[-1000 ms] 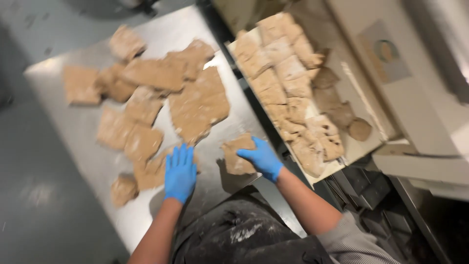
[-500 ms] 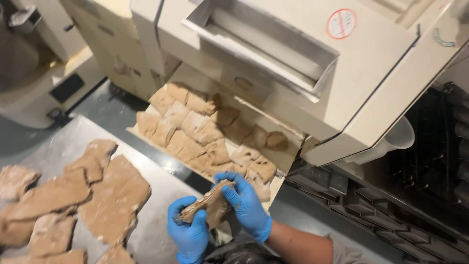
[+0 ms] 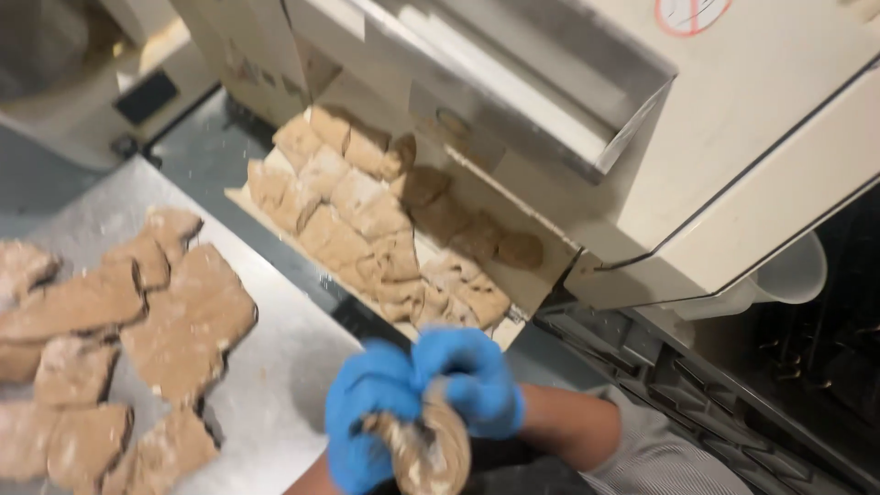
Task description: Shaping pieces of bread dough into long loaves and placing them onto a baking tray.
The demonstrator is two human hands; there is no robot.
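Brown, floury dough is what you have between both hands: the dough piece (image 3: pixel 426 449) sits low in the head view, in front of your body and just off the near edge of the counter (image 3: pixel 293 367). It looks soft and light, limp enough to fold and sag, and the flour coat probably keeps it from sticking to the blue gloves; squeeze hard and it will likely tear or smear, so take it by the thick middle with flat fingers, not by a thin edge. Your left hand (image 3: pixel 367 412) curls around the near left side, fingers closed onto the dough, and your right hand (image 3: pixel 472 380) wraps over the top, also closed on it, forearm coming in from the right. More dough slabs (image 3: pixel 183 321) lie on the counter, others on the tray (image 3: pixel 275 220) under the machine (image 3: pixel 733 137).
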